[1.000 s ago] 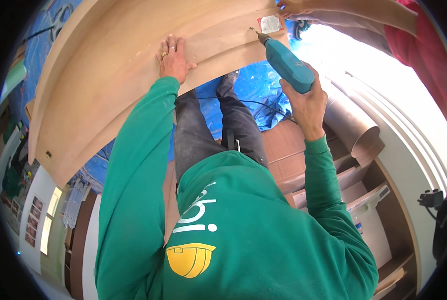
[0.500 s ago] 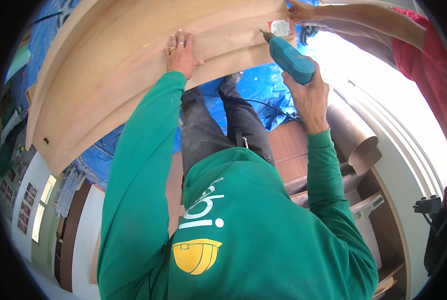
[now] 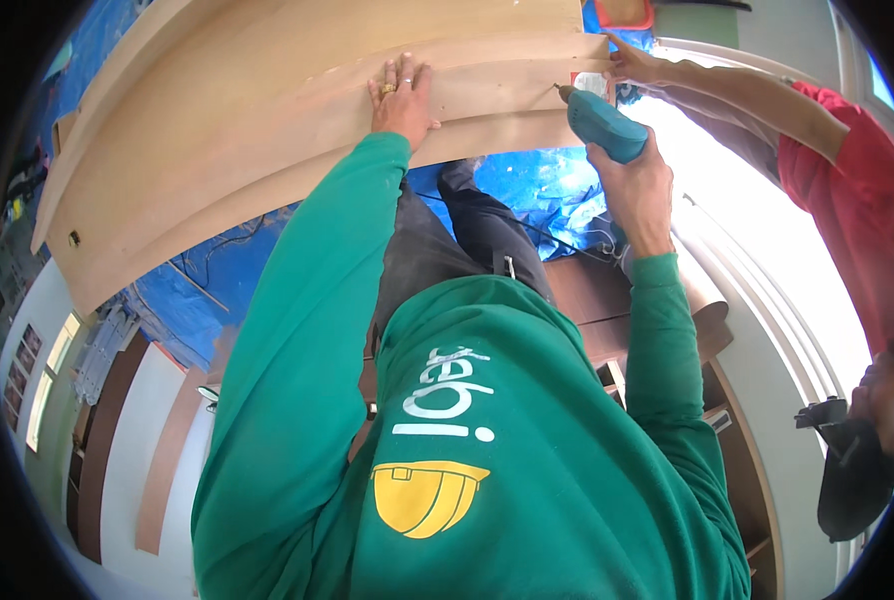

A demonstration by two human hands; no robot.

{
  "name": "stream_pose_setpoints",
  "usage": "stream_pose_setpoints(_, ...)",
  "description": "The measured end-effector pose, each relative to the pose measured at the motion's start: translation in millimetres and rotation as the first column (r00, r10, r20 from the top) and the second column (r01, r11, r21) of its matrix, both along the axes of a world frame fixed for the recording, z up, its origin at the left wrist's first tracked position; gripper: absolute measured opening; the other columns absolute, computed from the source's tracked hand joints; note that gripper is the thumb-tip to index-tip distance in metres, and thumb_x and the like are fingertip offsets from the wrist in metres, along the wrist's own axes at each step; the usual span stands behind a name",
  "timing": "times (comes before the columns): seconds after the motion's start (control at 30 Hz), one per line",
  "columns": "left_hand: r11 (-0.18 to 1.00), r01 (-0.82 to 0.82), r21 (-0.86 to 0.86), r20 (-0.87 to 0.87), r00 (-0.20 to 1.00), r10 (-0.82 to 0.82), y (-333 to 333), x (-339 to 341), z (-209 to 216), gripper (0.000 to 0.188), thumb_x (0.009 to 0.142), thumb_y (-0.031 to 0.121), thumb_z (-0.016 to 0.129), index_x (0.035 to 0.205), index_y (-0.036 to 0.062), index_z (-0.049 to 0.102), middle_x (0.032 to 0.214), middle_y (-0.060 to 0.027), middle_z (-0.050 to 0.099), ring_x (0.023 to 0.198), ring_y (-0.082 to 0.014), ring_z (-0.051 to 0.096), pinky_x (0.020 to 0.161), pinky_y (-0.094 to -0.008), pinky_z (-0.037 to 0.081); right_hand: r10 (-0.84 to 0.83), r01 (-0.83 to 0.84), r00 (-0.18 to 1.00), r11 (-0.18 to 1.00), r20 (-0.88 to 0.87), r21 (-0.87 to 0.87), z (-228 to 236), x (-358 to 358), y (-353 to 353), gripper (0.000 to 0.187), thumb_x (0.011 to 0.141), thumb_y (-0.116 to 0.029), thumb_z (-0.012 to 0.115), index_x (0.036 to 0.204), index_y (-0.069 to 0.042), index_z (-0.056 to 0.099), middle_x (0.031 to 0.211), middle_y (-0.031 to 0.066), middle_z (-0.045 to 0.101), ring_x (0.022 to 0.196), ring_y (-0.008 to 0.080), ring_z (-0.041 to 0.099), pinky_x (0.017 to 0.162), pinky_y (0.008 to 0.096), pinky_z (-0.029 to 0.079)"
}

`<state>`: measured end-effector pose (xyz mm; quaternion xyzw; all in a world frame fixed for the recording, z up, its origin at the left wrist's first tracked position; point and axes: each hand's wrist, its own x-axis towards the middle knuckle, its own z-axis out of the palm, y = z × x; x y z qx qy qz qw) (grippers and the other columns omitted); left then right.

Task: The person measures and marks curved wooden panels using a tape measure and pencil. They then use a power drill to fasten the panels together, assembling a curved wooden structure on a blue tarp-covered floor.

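Note:
A long, light wooden panel (image 3: 267, 130) with raised ledges spans the upper part of the view. My left hand (image 3: 404, 97), rings on its fingers, lies flat on a ledge with the fingers stretched out. My right hand (image 3: 639, 195) is wrapped round a teal power drill (image 3: 605, 126), which points up and left at the panel near its right end. The bit's tip is at the wood; whether it touches I cannot tell. Partly behind the drill, a red-and-white label (image 3: 592, 84) is stuck on the panel.
A co-worker in a red shirt (image 3: 827, 185) stands at the right, one hand (image 3: 635, 65) at the panel's end. Crumpled blue sheeting (image 3: 537, 185) covers the floor below, with a dark cable across it. Brown cabinets (image 3: 592, 290) and white window rails (image 3: 767, 290) are at the right.
The view has shifted, so the panel, drill and co-worker appear lower and farther right. My left hand sits slightly farther up the panel. The drill stays beside the label.

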<state>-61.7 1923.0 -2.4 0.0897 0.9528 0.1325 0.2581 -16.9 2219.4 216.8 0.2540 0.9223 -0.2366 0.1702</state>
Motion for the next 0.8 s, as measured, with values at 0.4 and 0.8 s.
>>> stream_pose_setpoints(0.4, 0.999, -0.010, 0.032, -0.038, 0.999, 0.011, -2.1, 1.7, -3.7, 0.107, 0.080, 0.030, 0.095, 0.170, 0.0189, 0.037, 0.182, -0.0169, 0.023, 0.168, -0.0458, 0.019, 0.131, -0.0728, 0.021, 0.011, -0.012, 0.996, 1.000, 0.089, 0.005, 3.2, -15.1, 0.3, 0.063, 0.085, -0.040, 0.081, 0.129, 0.003, 0.067, 0.107, 0.0315, 0.079, 0.103, 0.0489, 0.078, 0.092, 0.0528, 0.060)
stream_pose_setpoints(0.8, 1.000, 0.004, -0.003, -0.017, 1.000, -0.004, 1.4, 0.9, -4.0, 0.108, 0.081, 0.031, 0.094, 0.171, 0.0182, 0.036, 0.183, -0.0171, 0.021, 0.168, -0.0458, 0.019, 0.131, -0.0729, 0.020, 0.119, -0.122, 0.991, 0.991, 0.058, 0.062, -9.2, -14.8, 6.5, 0.063, 0.085, -0.043, 0.081, 0.131, -0.001, 0.068, 0.108, 0.0294, 0.080, 0.104, 0.0503, 0.076, 0.094, 0.0541, 0.060)
